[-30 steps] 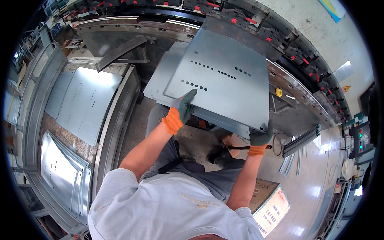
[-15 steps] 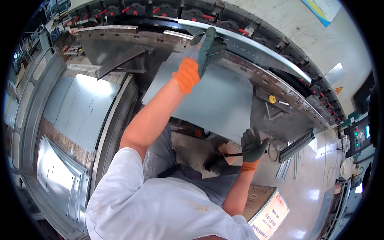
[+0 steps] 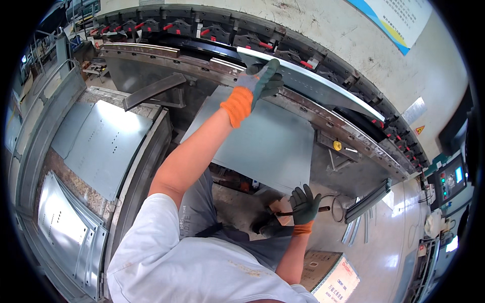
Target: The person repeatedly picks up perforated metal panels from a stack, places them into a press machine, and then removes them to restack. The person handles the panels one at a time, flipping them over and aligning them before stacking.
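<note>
Reaching up, the left hand (image 3: 262, 81) in a green glove with an orange cuff has its fingers wrapped over the top edge of a big grey metal sheet (image 3: 262, 141). The sheet stands tilted against the long bending machine (image 3: 323, 116). Down low, the right hand (image 3: 304, 204) is closed around a thin dark rod (image 3: 323, 209) just beside the sheet's bottom corner. More metal sheets (image 3: 96, 146) lie on the left.
</note>
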### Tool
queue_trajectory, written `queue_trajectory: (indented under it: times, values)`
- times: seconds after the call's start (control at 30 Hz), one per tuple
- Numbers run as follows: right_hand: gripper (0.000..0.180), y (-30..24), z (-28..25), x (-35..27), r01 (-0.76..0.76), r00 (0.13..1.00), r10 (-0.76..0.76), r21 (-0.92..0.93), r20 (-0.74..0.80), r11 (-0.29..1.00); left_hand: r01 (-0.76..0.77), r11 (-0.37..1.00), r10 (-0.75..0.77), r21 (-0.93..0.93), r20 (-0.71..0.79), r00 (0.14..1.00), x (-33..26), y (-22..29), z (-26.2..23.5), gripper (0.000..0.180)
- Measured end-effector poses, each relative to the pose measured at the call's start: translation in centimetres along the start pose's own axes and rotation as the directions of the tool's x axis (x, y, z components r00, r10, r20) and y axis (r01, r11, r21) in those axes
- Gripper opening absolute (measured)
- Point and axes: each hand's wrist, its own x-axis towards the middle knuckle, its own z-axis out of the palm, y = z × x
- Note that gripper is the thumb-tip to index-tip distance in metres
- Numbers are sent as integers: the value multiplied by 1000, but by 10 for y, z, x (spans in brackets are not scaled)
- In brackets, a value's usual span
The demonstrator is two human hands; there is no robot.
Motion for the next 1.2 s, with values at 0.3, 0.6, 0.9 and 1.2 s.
queue_trajectory:
  times: [0.3, 0.6, 0.9, 1.2]
  values:
    - [69, 6, 4, -9, 11, 1000, -11, -44, -9, 999, 97, 977, -42, -192, 273, 961, -4, 9, -21, 120]
    - [67, 8, 2, -11, 4, 1000, -5, -52, -18, 999, 314, 913, -230, -259, 309, 923, 13, 26, -42, 119]
    - [69, 21, 20, -7, 0, 999, -5, -132, -35, 991, 382, 898, -252, -217, 458, 853, 35, 33, -45, 95]
    - [65, 22, 41, -5, -32, 999, 33, -176, 0, 984, 273, 918, -123, -288, 446, 886, 34, 26, -42, 60]
